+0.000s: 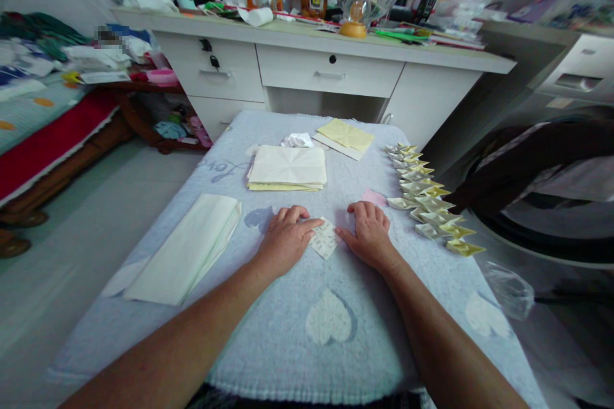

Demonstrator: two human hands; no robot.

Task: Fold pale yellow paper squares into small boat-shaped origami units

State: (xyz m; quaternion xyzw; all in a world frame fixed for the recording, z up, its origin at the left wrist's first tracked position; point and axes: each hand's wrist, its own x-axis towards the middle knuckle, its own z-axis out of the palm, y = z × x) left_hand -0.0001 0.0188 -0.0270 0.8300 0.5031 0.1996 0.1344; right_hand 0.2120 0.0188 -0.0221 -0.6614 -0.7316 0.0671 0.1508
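A small folded paper square, pale with faint marks, lies like a diamond on the cloth-covered table. My left hand rests at its left side, thumb on the paper's upper edge and fingers stretched out. On the other side my right hand lies with its thumb at the right corner and its fingers apart on the cloth. Beyond the hands sits a stack of creased paper sheets. Rows of folded paper boats, white and yellow, stand along the table's right side.
A folded wad of pale paper lies at the left. Yellow and white sheets and a crumpled white paper are at the far end. Behind stands a cluttered white desk; a washing machine is at the right, a bed at the left.
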